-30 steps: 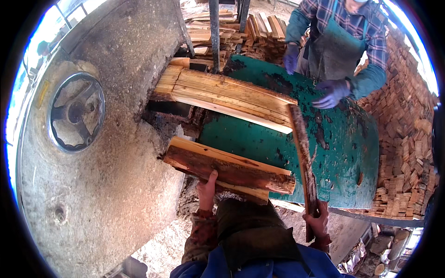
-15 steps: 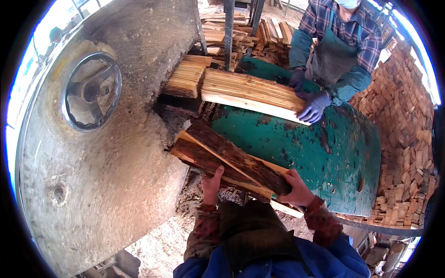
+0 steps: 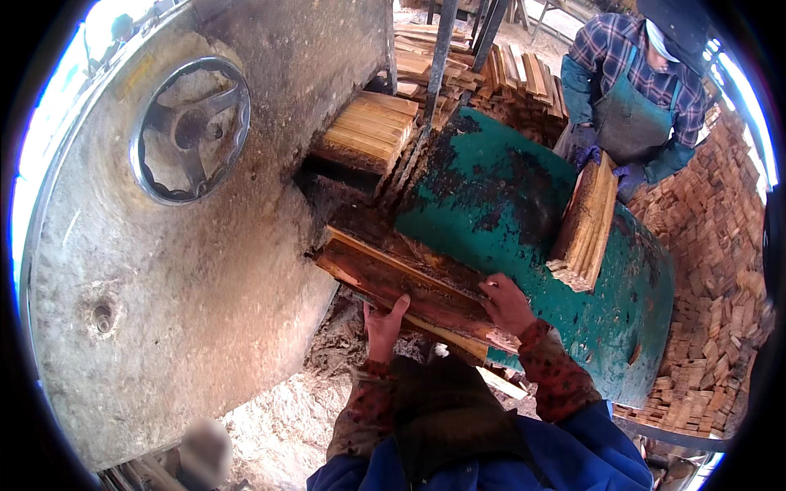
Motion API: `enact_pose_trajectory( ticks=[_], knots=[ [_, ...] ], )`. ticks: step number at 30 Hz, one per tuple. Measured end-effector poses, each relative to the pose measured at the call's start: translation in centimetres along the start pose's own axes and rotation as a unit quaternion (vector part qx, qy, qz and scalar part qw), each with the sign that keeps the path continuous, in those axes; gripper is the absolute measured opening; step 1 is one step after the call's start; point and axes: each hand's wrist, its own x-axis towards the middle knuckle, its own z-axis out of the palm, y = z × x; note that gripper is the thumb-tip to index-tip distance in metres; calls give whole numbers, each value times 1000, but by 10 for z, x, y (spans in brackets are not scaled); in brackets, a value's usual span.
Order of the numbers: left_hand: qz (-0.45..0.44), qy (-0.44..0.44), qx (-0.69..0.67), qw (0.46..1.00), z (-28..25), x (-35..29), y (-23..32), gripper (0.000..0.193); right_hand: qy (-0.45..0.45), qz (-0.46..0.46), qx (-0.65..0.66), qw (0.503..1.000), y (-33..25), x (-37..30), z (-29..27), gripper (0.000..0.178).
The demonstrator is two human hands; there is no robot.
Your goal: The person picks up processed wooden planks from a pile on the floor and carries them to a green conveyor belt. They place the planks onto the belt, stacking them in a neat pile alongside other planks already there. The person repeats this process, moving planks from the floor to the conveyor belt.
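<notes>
A small stack of bark-edged wooden boards (image 3: 401, 282) lies slanting in front of me, its far end beside the big metal panel. My left hand (image 3: 383, 327) grips the near edge, thumb on top and fingers partly hidden below. My right hand (image 3: 508, 306) is closed over the right end of the far, dark bark-covered board (image 3: 438, 263). Across the green metal table (image 3: 499, 221), a co-worker in purple gloves holds a bundle of sawn boards (image 3: 588, 219) standing on edge.
A steel handwheel (image 3: 190, 129) is on the panel (image 3: 237, 270) at left. Cut boards (image 3: 368, 127) sit stacked beside the panel's opening. Piled wood (image 3: 700, 286) rises on the right, with more boards (image 3: 524, 74) behind. Sawdust (image 3: 274, 417) covers the ground below.
The co-worker has drawn the board bundle away from the panel and turned it on the green table. My right hand has shifted slightly away from me, and the bark-covered board lies more parallel to its neighbour.
</notes>
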Motion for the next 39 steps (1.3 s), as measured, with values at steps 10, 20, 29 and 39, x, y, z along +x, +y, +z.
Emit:
enact_pose_trajectory(
  ticks=[10,20,29,39],
  knots=[
    [3,-7,-13,1000,17,-19,31,50,21,-13,35,999,-21,77,36,55],
    [-14,-8,0,1000,10,-18,27,39,-55,-57,82,993,-15,71,27,48],
    [43,-2,24,999,8,-13,16,40,-8,-32,154,988,-62,91,14,46],
    [8,-33,27,999,11,-20,42,46,175,118,218,953,-27,170,40,67]
  ],
)
